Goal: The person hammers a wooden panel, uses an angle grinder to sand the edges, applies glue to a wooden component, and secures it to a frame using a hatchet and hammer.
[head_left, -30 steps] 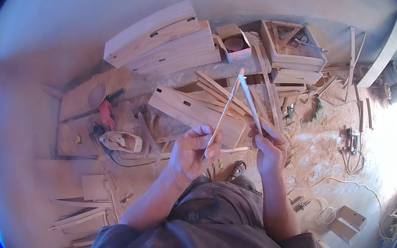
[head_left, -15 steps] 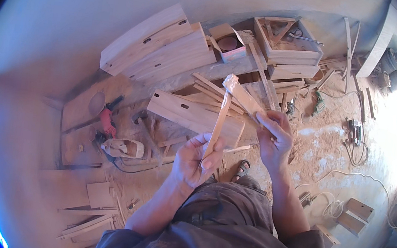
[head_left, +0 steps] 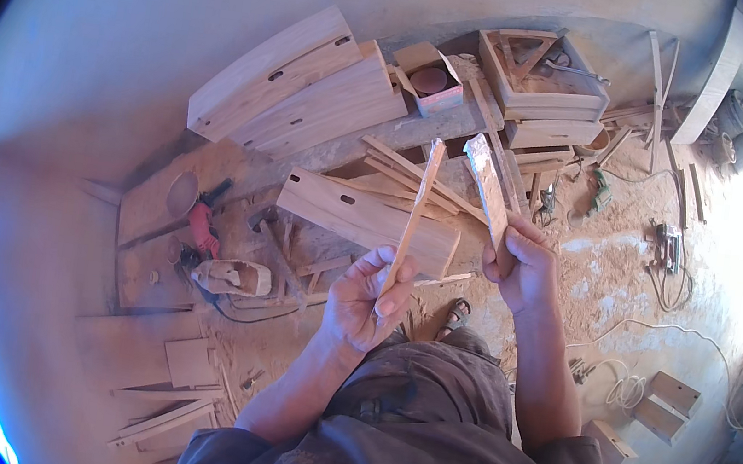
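Observation:
My left hand (head_left: 355,302) is closed around the lower part of a thin wooden stick (head_left: 415,208), which points up and away from me. In my right hand (head_left: 530,272) is a wider, flat wooden strip (head_left: 490,191), gripped near its lower end. Pale, glossy paste coats the strip's far end and one side. The two pieces are held apart, tips up, above the bench. Beneath them lies a pale board (head_left: 364,217) with slots cut in it, beside several loose wooden slats (head_left: 406,179).
Slotted panels (head_left: 306,85) lean on the far wall beside an open cardboard box (head_left: 429,80). A wooden drawer (head_left: 545,105) holds tools. On the left are a red angle grinder (head_left: 202,225) and a hammer (head_left: 273,243). A green drill (head_left: 600,193) and a corded jigsaw (head_left: 665,248) rest at right.
The wooden strip in my right hand has swung upright and to the right, away from the stick it was touching. My left hand and the stick have barely moved.

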The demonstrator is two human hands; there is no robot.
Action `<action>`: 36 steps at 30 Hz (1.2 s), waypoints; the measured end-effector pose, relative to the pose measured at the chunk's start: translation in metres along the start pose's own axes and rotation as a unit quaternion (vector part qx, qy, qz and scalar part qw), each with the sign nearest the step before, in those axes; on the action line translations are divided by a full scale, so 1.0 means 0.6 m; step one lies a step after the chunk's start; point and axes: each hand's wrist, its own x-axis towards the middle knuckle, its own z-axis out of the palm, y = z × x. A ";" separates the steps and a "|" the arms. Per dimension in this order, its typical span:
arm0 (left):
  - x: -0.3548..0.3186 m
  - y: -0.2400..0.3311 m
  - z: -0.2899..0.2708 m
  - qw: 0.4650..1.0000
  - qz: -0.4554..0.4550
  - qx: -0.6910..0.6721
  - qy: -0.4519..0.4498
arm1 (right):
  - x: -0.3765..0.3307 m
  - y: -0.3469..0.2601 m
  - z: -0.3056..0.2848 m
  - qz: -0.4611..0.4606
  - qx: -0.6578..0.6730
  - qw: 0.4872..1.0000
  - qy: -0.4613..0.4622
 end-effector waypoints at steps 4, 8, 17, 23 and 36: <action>0.002 0.000 -0.005 1.000 0.003 0.015 -0.005 | 0.011 0.002 0.008 0.075 -0.043 0.996 0.018; 0.011 0.008 -0.005 1.000 0.004 -0.012 0.000 | -0.009 0.008 0.008 0.141 -0.113 0.983 0.028; 0.015 0.010 -0.004 0.999 -0.006 -0.032 -0.013 | 0.029 0.007 -0.005 0.061 -0.149 0.986 0.035; 0.016 0.008 0.002 1.000 0.006 -0.009 -0.026 | 0.066 0.012 0.000 -0.086 -0.191 0.977 0.049; 0.033 0.033 -0.009 0.939 0.172 0.283 0.088 | -0.059 0.094 0.056 -0.309 -0.516 0.799 -0.003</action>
